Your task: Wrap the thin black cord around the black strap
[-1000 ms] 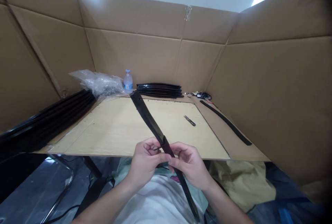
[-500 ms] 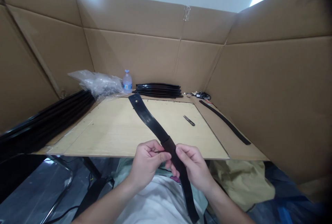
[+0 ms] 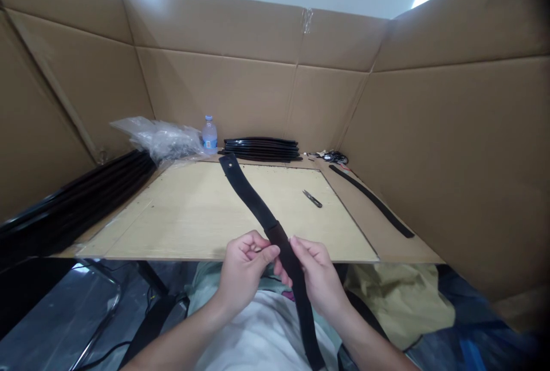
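Observation:
A long black strap (image 3: 249, 196) runs from the far part of the table toward me and hangs down over my lap. Its far end has a small metal stud. Near the table's front edge my left hand (image 3: 243, 271) pinches the strap from the left, fingers curled. My right hand (image 3: 315, 276) grips the same strap from the right, thumb on top. Both hands meet around a slightly thicker section of the strap.
A light wooden board (image 3: 184, 216) covers the table inside tall cardboard walls (image 3: 451, 147). Small snips (image 3: 313, 198) lie right of centre. Black strips are stacked at the back (image 3: 262, 149) and left (image 3: 77, 199). Clear plastic bag (image 3: 158, 139), water bottle (image 3: 209, 133), another strap (image 3: 372, 200) at right.
The strap has turned between my fingers and its far end shifted a little. My hands stayed in nearly the same place at the table's front edge.

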Motion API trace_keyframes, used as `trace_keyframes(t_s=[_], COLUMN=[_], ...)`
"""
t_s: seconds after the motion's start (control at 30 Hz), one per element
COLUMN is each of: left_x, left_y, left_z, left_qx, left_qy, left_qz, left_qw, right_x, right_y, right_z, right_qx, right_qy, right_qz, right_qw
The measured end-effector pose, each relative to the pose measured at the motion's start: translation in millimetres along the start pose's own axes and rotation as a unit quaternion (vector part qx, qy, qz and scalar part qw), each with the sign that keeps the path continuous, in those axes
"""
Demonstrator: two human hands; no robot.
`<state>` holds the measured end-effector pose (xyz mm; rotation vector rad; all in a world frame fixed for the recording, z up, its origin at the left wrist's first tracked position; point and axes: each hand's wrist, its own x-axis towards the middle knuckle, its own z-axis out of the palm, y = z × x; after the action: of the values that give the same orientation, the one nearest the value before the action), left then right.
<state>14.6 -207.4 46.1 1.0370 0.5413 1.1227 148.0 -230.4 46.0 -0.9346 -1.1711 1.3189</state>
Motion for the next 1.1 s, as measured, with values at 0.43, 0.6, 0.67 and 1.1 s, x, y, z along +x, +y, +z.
trace_keyframes(t_s=[0.43,0.6,0.67,1.1], left_x=[3.8,-1.7,-4.4,-5.1], left_y=[6.5,13.4,15.9,15.2], left_z=[-2.6,-0.9,0.1,-3.1], left_qx=[0.015,0.018,0.020,-0.039], left_qy=[0.038,0.034,0.013,-0.073], left_qz=[0.019,-0.013,-0.028,-0.021], left_qw=[0.999,0.999,0.999,0.996], right_x=[5.8,5.9,5.0,-4.6], right_y=[-1.6,-0.6,-1.8,-6.9], right_z=[-6.5,-10.1,-10.1,-6.0], right_qx=[0.009,0.035,0.021,0.022], right_qy=[-0.071,-0.087,-0.090,-0.134], right_qz=[-0.055,-0.023,-0.007,-0.019], right_qw=[0.996,0.995,0.996,0.991])
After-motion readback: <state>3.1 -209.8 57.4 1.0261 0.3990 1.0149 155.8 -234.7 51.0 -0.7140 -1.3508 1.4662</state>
